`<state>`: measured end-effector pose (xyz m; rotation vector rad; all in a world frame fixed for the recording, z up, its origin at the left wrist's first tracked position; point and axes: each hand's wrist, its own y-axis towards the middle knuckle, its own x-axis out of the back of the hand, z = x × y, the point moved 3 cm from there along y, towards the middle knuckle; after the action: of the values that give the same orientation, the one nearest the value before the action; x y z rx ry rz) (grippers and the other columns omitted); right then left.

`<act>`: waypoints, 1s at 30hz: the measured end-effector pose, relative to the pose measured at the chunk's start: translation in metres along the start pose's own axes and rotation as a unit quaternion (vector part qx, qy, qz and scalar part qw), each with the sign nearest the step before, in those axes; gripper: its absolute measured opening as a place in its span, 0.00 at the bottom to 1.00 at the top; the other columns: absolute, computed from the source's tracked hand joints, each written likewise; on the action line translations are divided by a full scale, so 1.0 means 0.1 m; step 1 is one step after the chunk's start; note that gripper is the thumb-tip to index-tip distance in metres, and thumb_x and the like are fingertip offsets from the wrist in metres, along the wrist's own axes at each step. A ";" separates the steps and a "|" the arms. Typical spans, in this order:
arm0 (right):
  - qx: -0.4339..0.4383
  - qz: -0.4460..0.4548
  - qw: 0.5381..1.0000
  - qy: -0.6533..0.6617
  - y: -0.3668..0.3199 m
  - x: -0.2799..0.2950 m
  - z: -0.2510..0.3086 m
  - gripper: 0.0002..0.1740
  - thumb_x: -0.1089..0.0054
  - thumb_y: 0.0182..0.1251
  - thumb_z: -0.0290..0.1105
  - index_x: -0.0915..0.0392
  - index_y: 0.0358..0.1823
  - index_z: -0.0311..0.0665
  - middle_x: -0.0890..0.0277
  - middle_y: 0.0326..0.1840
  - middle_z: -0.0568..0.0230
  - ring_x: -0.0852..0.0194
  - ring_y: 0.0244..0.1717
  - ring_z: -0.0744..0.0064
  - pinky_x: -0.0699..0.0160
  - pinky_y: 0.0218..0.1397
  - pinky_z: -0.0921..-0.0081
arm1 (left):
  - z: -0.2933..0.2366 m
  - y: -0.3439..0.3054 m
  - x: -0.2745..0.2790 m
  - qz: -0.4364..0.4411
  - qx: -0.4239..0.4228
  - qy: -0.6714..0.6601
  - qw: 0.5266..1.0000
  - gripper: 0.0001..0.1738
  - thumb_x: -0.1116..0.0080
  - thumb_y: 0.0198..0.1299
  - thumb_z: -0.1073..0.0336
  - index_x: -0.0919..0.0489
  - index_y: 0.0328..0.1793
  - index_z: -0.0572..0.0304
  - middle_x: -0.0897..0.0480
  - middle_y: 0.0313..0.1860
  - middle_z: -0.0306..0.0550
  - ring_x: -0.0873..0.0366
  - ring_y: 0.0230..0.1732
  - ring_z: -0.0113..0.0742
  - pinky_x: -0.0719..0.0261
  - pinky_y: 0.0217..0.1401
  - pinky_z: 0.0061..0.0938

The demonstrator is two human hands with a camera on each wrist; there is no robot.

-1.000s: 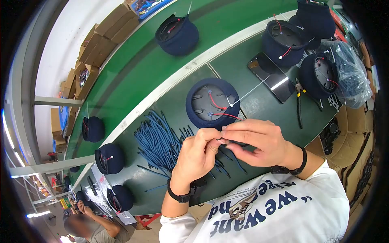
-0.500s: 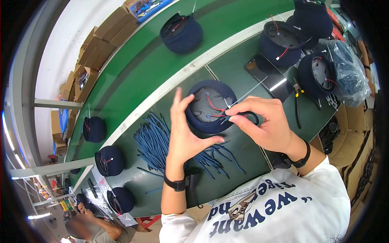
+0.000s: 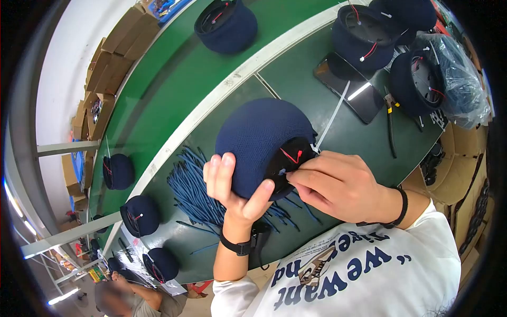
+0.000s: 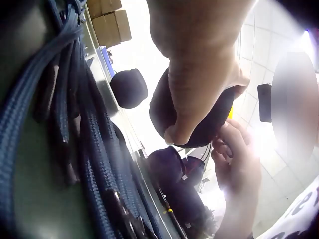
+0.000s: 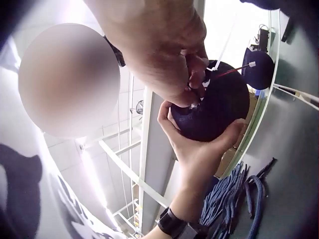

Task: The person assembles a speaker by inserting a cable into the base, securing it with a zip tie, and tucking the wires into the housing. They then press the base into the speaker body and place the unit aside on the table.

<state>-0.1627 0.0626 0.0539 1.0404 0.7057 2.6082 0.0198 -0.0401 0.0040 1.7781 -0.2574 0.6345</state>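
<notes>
My left hand (image 3: 232, 185) grips a navy fabric-covered round housing (image 3: 259, 127), thumb near its rim and fingers round its side. The housing is tilted, its dark open base facing my right hand (image 3: 343, 185). Fingertips of that hand pinch at the opening; the dark cord loop seen there earlier is now hidden behind the fingers. Red wires (image 3: 290, 156) show inside the opening, and a white cable tie (image 3: 332, 121) sticks out from its rim. In the right wrist view, the right fingers reach into the base of the housing (image 5: 214, 109).
Beside the left hand lies a pile of blue braided cords (image 3: 193, 185). A phone (image 3: 351, 87) and yellow-black cutters (image 3: 391, 124) lie to the right, near more navy housings (image 3: 364, 39) and a clear plastic bag (image 3: 459, 79). Another person (image 3: 142, 298) sits at the lower left.
My left hand went from open beside the housing to gripping it, and the housing is now raised and tipped towards me. My right hand stays at its opening. The view has shifted slightly.
</notes>
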 end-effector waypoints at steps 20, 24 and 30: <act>-0.098 0.019 0.994 0.031 -0.02 -0.01 -0.01 0.12 0.26 0.58 0.22 0.15 0.43 0.35 0.18 0.35 0.60 0.13 0.31 0.55 0.12 0.35 0.62 | -0.12 0.03 0.00 -0.009 -0.003 0.067 0.998 0.27 0.21 0.56 0.58 0.17 0.61 0.16 0.27 0.76 0.64 0.31 0.73 0.62 0.33 0.78 0.57; -0.092 0.040 0.995 0.014 -0.01 0.00 -0.04 0.11 0.27 0.57 0.21 0.15 0.42 0.36 0.17 0.36 0.60 0.14 0.31 0.56 0.14 0.34 0.63 | -0.14 0.02 0.00 -0.002 -0.022 0.084 0.996 0.27 0.22 0.57 0.57 0.18 0.61 0.15 0.26 0.75 0.62 0.31 0.73 0.62 0.33 0.77 0.57; -0.128 0.050 0.985 0.105 0.06 -0.03 -0.14 0.12 0.28 0.56 0.18 0.13 0.42 0.37 0.15 0.37 0.60 0.15 0.30 0.59 0.16 0.32 0.67 | -0.12 0.02 0.01 -0.009 -0.012 0.083 0.996 0.26 0.24 0.59 0.56 0.18 0.63 0.16 0.26 0.74 0.62 0.32 0.74 0.61 0.32 0.76 0.57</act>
<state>-0.1710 0.0519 0.0464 0.7504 0.3512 2.8291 0.0167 -0.0294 0.0086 1.6925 -0.1338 0.7591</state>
